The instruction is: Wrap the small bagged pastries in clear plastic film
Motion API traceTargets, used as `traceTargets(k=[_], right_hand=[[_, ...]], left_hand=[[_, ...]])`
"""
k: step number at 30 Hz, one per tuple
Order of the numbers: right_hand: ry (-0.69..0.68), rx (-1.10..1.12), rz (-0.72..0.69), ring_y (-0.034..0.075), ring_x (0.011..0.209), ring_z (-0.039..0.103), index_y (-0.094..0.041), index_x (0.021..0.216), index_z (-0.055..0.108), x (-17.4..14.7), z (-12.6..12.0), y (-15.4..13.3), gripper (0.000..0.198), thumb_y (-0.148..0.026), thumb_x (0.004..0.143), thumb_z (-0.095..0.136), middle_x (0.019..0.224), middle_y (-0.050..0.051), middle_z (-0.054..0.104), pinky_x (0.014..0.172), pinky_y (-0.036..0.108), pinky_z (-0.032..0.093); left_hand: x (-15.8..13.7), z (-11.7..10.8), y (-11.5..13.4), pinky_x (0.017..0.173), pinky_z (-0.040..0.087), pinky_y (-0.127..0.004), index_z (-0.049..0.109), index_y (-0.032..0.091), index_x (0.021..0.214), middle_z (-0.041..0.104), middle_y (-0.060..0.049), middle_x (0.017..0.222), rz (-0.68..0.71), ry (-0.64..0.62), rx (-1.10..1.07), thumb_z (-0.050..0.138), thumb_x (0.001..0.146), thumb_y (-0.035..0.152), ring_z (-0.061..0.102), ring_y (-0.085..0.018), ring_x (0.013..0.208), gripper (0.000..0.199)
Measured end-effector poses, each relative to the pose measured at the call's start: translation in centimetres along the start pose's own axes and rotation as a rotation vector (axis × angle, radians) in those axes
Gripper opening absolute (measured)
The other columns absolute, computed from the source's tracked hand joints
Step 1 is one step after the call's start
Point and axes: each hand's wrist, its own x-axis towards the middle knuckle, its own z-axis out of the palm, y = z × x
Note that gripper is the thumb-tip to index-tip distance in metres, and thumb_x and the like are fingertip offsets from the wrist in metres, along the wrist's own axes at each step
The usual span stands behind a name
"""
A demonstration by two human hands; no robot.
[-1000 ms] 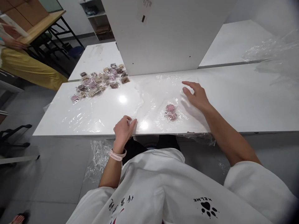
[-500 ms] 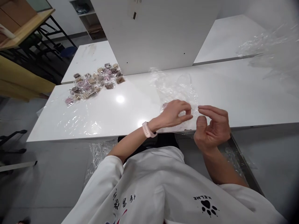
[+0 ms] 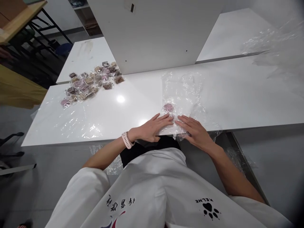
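Observation:
A clear plastic bag (image 3: 182, 90) lies flat across the table in front of me, reaching over the near edge. Inside or beneath its film, near the left side, shows a pink round piece (image 3: 168, 107). My left hand (image 3: 156, 126) rests flat with fingers stretched onto the lower part of the plastic, just below the pink piece. My right hand (image 3: 194, 131) lies on the plastic's lower right, fingers extended, its fingertips close to the left ones. What is under the palms is hidden.
Several small wrapped snacks (image 3: 87, 84) in pink, tan and brown lie heaped at the table's left. A white upright panel (image 3: 154, 38) stands behind the white table (image 3: 237, 95). Crumpled clear plastic (image 3: 282, 53) spreads at the right. A person in yellow clothing (image 3: 19, 88) is at far left.
Both hands have come down from above the table onto the plastic, fingers now stretched out. The left hand moved left, uncovering the pink piece, and the plastic lies flatter.

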Motion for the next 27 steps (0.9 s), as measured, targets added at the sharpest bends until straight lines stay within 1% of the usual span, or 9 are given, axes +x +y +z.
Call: traceTargets(k=[3, 6, 10, 12, 14, 20, 22, 25, 27], right_hand=[[0.063, 0.082, -0.035, 0.025, 0.145, 0.046, -0.034, 0.144, 0.056, -0.2, -0.1, 0.5, 0.042, -0.031, 0.103, 0.048, 0.153, 0.004, 0.053, 0.117, 0.051, 0.041], [0.149, 0.17, -0.001, 0.025, 0.131, 0.06, -0.03, 0.118, 0.072, 0.6, -0.4, 0.9, 0.029, -0.034, 0.104, 0.047, 0.133, 0.004, 0.07, 0.106, 0.05, 0.049], [0.206, 0.228, 0.244, 0.023, 0.085, 0.072, -0.025, 0.093, 0.075, 3.2, -1.0, 1.3, 0.036, -0.049, 0.1, 0.049, 0.091, 0.004, 0.077, 0.074, 0.038, 0.055], [0.225, 0.262, 0.399, 0.019, 0.065, 0.064, -0.023, 0.087, 0.073, 4.9, -1.2, 1.5, 0.039, -0.056, 0.096, 0.054, 0.071, 0.001, 0.07, 0.06, 0.032, 0.049], [0.27, 0.22, 0.496, 0.018, 0.06, 0.059, -0.023, 0.09, 0.071, 6.3, -1.0, 1.7, 0.036, -0.057, 0.09, 0.062, 0.065, -0.001, 0.063, 0.058, 0.031, 0.045], [0.53, -0.204, 0.36, 0.027, 0.101, 0.06, -0.026, 0.103, 0.07, 6.4, 0.1, -0.2, 0.016, -0.029, 0.096, 0.055, 0.115, 0.008, 0.069, 0.089, 0.045, 0.043], [0.57, -0.254, 0.274, 0.024, 0.094, 0.061, -0.028, 0.102, 0.071, 5.1, 0.6, -1.8, 0.022, -0.021, 0.097, 0.051, 0.109, 0.006, 0.071, 0.087, 0.043, 0.045], [0.488, -0.211, 0.139, 0.021, 0.082, 0.063, -0.028, 0.105, 0.071, 2.9, 1.4, -4.2, 0.026, -0.016, 0.097, 0.049, 0.094, 0.006, 0.071, 0.076, 0.037, 0.049], [0.427, -0.219, 0.171, 0.022, 0.083, 0.064, -0.026, 0.108, 0.071, 1.4, 1.7, -4.9, 0.024, -0.018, 0.097, 0.051, 0.093, 0.007, 0.071, 0.075, 0.038, 0.051]], left_hand=[[-0.9, 1.8, 0.0, 0.129, 0.007, -0.057, 0.037, 0.027, 0.152, 0.029, -0.008, 0.168, -0.031, 0.076, 0.046, 0.057, 0.096, 0.033, 0.016, -0.025, 0.159, 0.06], [-0.1, 2.1, 0.3, 0.125, 0.023, -0.054, 0.059, 0.026, 0.129, 0.05, -0.008, 0.156, -0.068, 0.202, -0.014, 0.057, 0.099, 0.034, 0.035, -0.025, 0.152, 0.031], [2.2, 1.1, 0.3, 0.097, 0.049, -0.041, 0.067, 0.021, 0.102, 0.073, -0.008, 0.111, -0.261, 0.424, -0.171, 0.054, 0.1, 0.03, 0.063, -0.022, 0.11, 0.016], [3.4, 0.6, 0.2, 0.082, 0.05, -0.034, 0.064, 0.019, 0.093, 0.07, -0.005, 0.092, -0.375, 0.52, -0.254, 0.057, 0.096, 0.027, 0.063, -0.017, 0.088, 0.011], [4.3, 0.4, -0.1, 0.073, 0.047, -0.029, 0.06, 0.019, 0.09, 0.065, -0.001, 0.084, -0.447, 0.582, -0.321, 0.06, 0.09, 0.02, 0.057, -0.014, 0.075, 0.002], [5.2, 0.4, -0.8, 0.07, 0.045, -0.028, 0.057, 0.02, 0.095, 0.062, 0.0, 0.094, -0.485, 0.598, -0.26, 0.06, 0.082, 0.01, 0.054, -0.011, 0.074, 0.017], [5.1, 0.3, -1.1, 0.072, 0.047, -0.028, 0.059, 0.021, 0.1, 0.061, -0.002, 0.102, -0.465, 0.592, -0.224, 0.059, 0.083, 0.01, 0.056, -0.011, 0.077, 0.02], [5.0, 0.4, -1.4, 0.072, 0.049, -0.028, 0.062, 0.023, 0.115, 0.057, -0.005, 0.121, -0.432, 0.556, -0.157, 0.057, 0.087, 0.012, 0.056, -0.009, 0.072, 0.03], [5.1, 0.5, -1.6, 0.067, 0.047, -0.028, 0.064, 0.024, 0.118, 0.053, -0.007, 0.131, -0.406, 0.503, -0.063, 0.054, 0.092, 0.016, 0.055, -0.008, 0.069, 0.029]])
